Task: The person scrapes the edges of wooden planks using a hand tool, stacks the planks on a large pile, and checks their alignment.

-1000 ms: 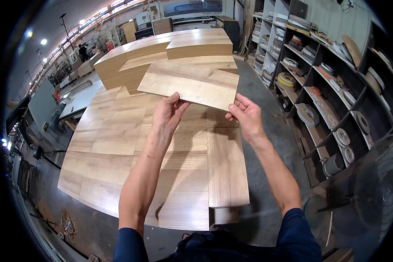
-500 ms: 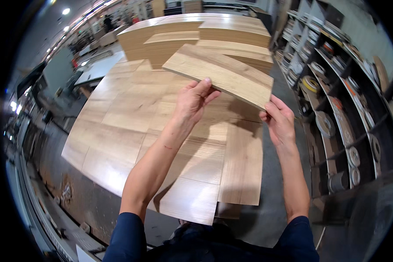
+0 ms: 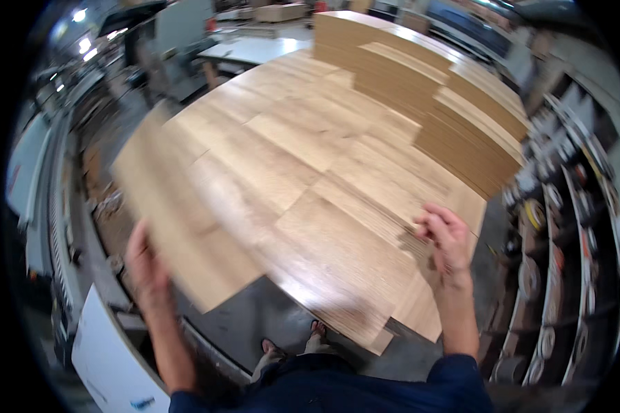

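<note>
Head view: the person's left hand (image 3: 148, 268), blurred, grips a wood-grain board (image 3: 186, 227) by its outer edge, holding it slanted at the left side of the layer of laid boards (image 3: 310, 220). The person's right hand (image 3: 446, 237) holds nothing; its fingers are loosely curled over the right part of that layer. Farther off, taller stacks of boards (image 3: 461, 144) rise at the layer's far right, and beyond its far left edge stands a white-topped table (image 3: 258, 49).
</note>
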`<state>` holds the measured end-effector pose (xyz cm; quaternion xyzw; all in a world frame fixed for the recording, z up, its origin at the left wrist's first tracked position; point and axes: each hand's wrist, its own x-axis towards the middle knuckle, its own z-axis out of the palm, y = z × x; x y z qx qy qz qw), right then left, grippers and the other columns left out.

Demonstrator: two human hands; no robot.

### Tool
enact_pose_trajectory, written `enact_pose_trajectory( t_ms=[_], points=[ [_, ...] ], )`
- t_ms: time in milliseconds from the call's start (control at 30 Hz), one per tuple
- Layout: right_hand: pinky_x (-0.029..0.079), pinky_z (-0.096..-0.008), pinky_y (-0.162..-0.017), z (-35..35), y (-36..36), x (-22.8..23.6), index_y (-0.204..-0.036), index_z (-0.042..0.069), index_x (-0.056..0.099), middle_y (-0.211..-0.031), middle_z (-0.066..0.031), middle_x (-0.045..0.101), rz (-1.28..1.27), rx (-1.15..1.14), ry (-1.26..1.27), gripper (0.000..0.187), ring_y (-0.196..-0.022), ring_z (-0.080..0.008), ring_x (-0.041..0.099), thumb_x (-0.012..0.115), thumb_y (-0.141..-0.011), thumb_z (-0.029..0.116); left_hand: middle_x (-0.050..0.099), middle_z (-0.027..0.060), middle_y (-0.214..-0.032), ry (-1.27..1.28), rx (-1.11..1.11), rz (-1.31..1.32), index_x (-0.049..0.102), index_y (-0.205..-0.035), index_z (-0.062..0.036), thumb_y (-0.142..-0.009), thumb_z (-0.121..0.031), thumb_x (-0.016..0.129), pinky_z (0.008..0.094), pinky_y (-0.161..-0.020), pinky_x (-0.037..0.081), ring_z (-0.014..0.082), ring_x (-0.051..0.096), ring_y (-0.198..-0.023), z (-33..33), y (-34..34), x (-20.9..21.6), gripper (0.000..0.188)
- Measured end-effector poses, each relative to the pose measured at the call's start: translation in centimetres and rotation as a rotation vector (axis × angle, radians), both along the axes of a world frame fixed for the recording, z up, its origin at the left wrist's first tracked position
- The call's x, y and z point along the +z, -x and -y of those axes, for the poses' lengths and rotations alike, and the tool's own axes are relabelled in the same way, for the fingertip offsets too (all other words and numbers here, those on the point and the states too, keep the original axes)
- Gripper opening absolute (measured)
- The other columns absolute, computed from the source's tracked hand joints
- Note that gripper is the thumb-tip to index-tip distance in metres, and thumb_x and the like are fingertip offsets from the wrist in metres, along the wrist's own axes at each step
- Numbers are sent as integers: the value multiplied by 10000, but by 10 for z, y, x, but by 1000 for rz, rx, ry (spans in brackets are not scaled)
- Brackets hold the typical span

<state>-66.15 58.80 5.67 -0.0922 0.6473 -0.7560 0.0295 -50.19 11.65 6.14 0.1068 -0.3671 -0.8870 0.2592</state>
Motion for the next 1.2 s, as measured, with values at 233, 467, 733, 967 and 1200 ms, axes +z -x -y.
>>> enact_pose_trajectory(
  t_ms=[233,467,733,967,1200],
  points=[
    [517,-249,-661,-14,-21,4,-1154,-20,610,-913,-100,688,-34,-24,-195,261,-720,-119,641,575,-935,118,465,201,-1343,1403,576,488,455,-1314,53,-996,-278,439,408,-1015,387,306,484,-1205,189,-315,-187,459],
    [477,-204,-566,-23,-58,-7,-1120,-23,620,-863,-68,679,50,-318,-252,244,-674,-89,621,567,-941,134,514,179,-1287,966,692,1431,487,-1292,42,-971,-239,487,391,-952,418,284,517,-1125,198,-374,-278,427],
    [492,-218,-526,-29,-97,-31,-1121,-53,582,-853,-104,673,175,-360,-211,262,-653,-118,628,588,-936,132,569,154,-1223,944,665,1528,524,-1267,30,-941,-193,542,371,-879,454,260,555,-1033,211,-384,-302,396],
    [475,-205,-527,-71,-95,-27,-1068,-18,618,-838,-71,673,101,-365,-269,217,-653,-87,621,578,-941,153,617,131,-1167,981,722,1579,556,-1246,20,-916,-154,590,354,-816,486,238,588,-952,216,-383,-303,374],
    [504,-228,-642,-154,-68,-29,-1143,-49,603,-899,-83,691,-43,-436,-282,283,-727,-109,643,584,-918,121,665,109,-1111,1183,1045,1098,588,-1224,10,-890,-114,638,337,-753,517,216,621,-872,224,-334,-248,359]
  ],
)
